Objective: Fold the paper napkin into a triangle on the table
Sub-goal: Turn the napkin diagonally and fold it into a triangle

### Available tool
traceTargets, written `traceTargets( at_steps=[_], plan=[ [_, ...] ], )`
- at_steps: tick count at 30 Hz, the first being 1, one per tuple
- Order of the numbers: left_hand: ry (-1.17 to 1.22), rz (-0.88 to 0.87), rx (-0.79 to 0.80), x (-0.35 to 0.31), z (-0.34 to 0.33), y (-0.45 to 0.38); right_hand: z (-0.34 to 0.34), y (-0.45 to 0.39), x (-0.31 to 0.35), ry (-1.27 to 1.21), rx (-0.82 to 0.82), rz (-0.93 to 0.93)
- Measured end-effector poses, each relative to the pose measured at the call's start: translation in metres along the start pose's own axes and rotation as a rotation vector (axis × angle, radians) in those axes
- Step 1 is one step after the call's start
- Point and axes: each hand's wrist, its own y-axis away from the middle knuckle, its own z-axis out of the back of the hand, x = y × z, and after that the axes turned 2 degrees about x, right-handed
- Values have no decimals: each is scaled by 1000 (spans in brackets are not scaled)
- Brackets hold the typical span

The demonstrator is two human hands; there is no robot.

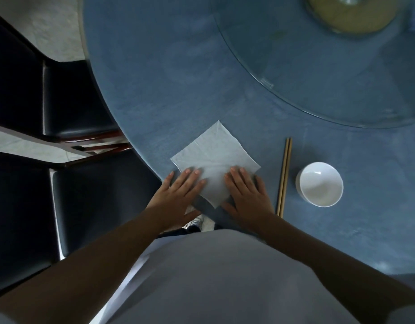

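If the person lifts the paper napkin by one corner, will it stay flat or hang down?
The napkin looks thin and creased, so it would probably droop. It likely weighs very little; both flat hands, left hand and right hand, may keep it from sliding.

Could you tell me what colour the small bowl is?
The small round bowl is plain white, seen in the head view.

1. A dining room: a big round blue table (pixel 155 66) carries a glass turntable (pixel 318 73) at its middle.
2. Chopsticks (pixel 284 176) and a white bowl (pixel 319 184) lie near the table's edge.
3. Dark padded chairs (pixel 68 99) are drawn up beside the table.
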Motion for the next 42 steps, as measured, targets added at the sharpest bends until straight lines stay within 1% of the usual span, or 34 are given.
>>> traceTargets(
  at_steps=[8, 15, 18, 21, 24, 27, 30, 35, 40, 42],
  plan=[
    [-66, -49, 39, 17, 0, 23, 5, 13, -14, 49, 74, -70],
    [-42, 55, 59, 15, 7, 29, 14, 18, -15, 53, 73, -67],
    [-37, 76, 60, 11, 13, 28, 19, 15, -14, 45, 37, -48],
    [-26, 81, 25, 6, 20, 23, 24, 10, -11, 37, -54, -36],
    [-31, 44, -17, 0, 24, 15, 23, 6, -5, 7, -139, 23],
    [-25, -23, -27, -6, 26, 7, 23, 1, 2, -66, -179, 175],
    [-1, -82, -43, -11, 26, 1, 20, -3, 7, -50, -234, 304],
    [27, -86, -63, -14, 27, -1, 16, -11, 11, 16, -307, 315],
    [64, -61, -78, -15, 32, -4, 16, -15, 10, 50, -267, 369],
    [73, -40, -73, -14, 33, -7, 21, -15, 9, 25, -268, 354]
  ],
)
